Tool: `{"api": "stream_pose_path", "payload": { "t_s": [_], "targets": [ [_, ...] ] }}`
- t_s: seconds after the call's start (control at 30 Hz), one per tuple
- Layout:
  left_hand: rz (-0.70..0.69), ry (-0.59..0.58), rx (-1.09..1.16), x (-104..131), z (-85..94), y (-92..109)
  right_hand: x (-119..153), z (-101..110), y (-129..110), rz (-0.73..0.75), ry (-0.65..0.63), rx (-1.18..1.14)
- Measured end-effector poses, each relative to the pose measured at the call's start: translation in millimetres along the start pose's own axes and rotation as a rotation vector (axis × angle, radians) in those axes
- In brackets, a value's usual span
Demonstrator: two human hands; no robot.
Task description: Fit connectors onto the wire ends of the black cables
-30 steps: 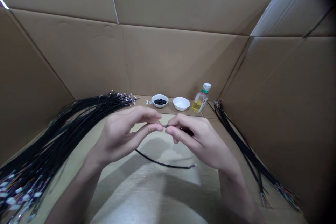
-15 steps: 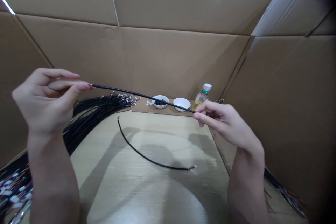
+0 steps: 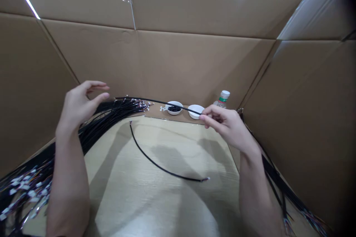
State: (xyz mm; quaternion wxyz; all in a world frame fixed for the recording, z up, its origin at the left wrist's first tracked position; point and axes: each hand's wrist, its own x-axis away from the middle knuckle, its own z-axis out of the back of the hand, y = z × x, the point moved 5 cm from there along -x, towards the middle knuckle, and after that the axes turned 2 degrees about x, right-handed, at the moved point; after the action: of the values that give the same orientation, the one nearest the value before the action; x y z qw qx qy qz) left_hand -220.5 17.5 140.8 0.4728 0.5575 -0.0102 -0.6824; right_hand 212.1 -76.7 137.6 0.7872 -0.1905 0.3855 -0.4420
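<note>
Between the thumb and fingers of my right hand (image 3: 219, 120) is one end of a black cable (image 3: 155, 101), held in the air above the back of the table. The cable stretches left, and its far end floats just beyond the fingertips of my left hand (image 3: 85, 102). That hand is open, thumb and fingers apart, with nothing in it. A second black cable (image 3: 155, 164) lies curved on the table below, with small connector ends.
A thick bundle of black cables (image 3: 102, 129) with white connectors runs along the left side. At the back stand a bowl of small black parts (image 3: 174, 108), another white bowl (image 3: 195, 112) and a bottle (image 3: 222, 98). More cables (image 3: 278, 177) lie on the right. Cardboard walls surround the table.
My left hand has let go of the cable's left end and opened. My right hand still grips the other end. The view has shifted slightly.
</note>
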Motion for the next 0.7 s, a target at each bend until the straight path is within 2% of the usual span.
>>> {"api": "stream_pose_path", "payload": {
  "t_s": [0.1, 0.17, 0.23, 0.27, 0.33, 0.4, 0.53, 0.63, 0.7],
  "targets": [
    [-0.112, -0.067, -0.031, 12.2, -14.6, 51.2, -2.9, -20.7, -20.8, 0.110, 0.053, 0.055],
    [-0.220, -0.192, 0.002, 29.4, -36.9, 97.1, -2.7, -36.0, -34.3, 0.178, 0.038, 0.057],
    [-0.326, -0.418, 0.026, 51.7, -65.7, 137.8, -1.0, -45.8, -43.9, 0.228, 0.048, 0.041],
    [-0.390, -0.506, 0.038, 62.2, -77.2, 153.7, 0.4, -48.2, -47.1, 0.248, 0.060, 0.034],
    [-0.472, -0.562, 0.066, 74.3, -88.7, 171.0, 3.2, -48.3, -50.3, 0.270, 0.082, 0.029],
    [-0.512, -0.508, 0.092, 74.6, -85.4, 171.6, 5.5, -43.6, -50.2, 0.265, 0.096, 0.039],
    [-0.439, -0.354, 0.069, 58.3, -56.5, 146.6, 7.5, -27.8, -47.1, 0.247, 0.146, 0.063],
    [-0.378, -0.308, 0.059, 49.4, -38.3, 132.4, 7.1, -23.5, -45.7, 0.258, 0.156, 0.028],
    [-0.385, -0.306, 0.075, 47.5, -33.0, 128.8, 6.3, -25.4, -45.7, 0.269, 0.158, -0.020]
  ]
}}
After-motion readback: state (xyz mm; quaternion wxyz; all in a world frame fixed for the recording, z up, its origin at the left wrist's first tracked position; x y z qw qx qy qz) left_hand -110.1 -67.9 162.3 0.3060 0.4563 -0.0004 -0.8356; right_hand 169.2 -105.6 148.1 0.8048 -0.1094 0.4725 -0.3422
